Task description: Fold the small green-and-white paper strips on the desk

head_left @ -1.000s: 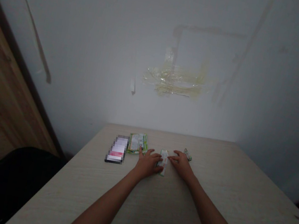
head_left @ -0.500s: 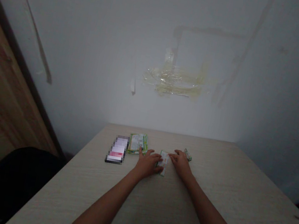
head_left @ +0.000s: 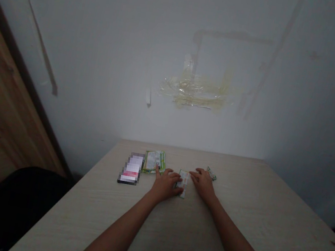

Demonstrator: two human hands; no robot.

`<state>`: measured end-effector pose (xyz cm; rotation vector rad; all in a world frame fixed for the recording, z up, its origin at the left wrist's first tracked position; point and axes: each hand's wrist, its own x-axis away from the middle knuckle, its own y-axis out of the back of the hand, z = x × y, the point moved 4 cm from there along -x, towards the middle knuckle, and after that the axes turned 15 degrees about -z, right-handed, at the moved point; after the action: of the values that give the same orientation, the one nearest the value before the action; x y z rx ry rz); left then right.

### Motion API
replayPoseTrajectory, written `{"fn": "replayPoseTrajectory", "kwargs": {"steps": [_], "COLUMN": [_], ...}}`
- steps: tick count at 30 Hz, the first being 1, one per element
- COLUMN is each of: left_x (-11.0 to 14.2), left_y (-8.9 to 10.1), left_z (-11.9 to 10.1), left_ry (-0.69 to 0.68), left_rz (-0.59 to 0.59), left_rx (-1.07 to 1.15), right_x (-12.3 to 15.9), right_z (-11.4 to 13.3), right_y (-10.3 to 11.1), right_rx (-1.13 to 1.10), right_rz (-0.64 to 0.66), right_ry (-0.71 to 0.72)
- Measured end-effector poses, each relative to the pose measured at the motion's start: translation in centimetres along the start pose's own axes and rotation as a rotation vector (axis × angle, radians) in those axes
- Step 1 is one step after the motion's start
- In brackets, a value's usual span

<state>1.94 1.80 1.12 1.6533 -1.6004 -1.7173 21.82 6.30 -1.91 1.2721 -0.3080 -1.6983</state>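
My left hand point(head_left: 165, 185) rests on the table with its fingers at the left side of a small white-and-green packet point(head_left: 182, 184), and one finger reaches the corner of a larger green-bordered packet point(head_left: 154, 161). My right hand point(head_left: 203, 184) lies flat, its fingertips touching the packet's right edge. Just beyond those fingertips lies a small green-and-white wrapped item point(head_left: 211, 174). Part of the small packet is hidden under my fingers.
A smartphone point(head_left: 131, 168) with a blurred screen lies left of the green packet on a pale wood-grain table point(head_left: 234, 224). A wall with old tape residue stands behind the table, with a wooden panel and a dark chair back at the left.
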Motion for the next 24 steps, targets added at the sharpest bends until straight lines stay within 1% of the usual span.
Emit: {"fn": "replayPoseTrajectory", "kwargs": {"steps": [4, 10, 14, 17, 24], "left_x": [0.0, 0.1, 0.2, 0.2, 0.1], "left_y": [0.3, 0.5, 0.6, 0.6, 0.4], "left_z": [-0.3, -0.4, -0.3, -0.2, 0.0], "left_ry": [-0.019, -0.022, -0.025, -0.037, -0.005], "left_rz": [-0.021, -0.023, -0.020, -0.022, -0.002], "left_rx": [0.007, 0.027, 0.029, 0.029, 0.023], "right_x": [0.2, 0.7, 1.1, 1.3, 0.9], "right_z": [-0.2, 0.9, 1.4, 1.3, 0.8], "right_y": [0.4, 1.2, 1.6, 1.5, 0.8], "right_rx": [-0.108, -0.256, -0.273, -0.270, -0.223], "right_rz": [0.001, 0.033, 0.087, 0.108, 0.057], "right_ry": [-0.023, 0.060, 0.099, 0.103, 0.027]}}
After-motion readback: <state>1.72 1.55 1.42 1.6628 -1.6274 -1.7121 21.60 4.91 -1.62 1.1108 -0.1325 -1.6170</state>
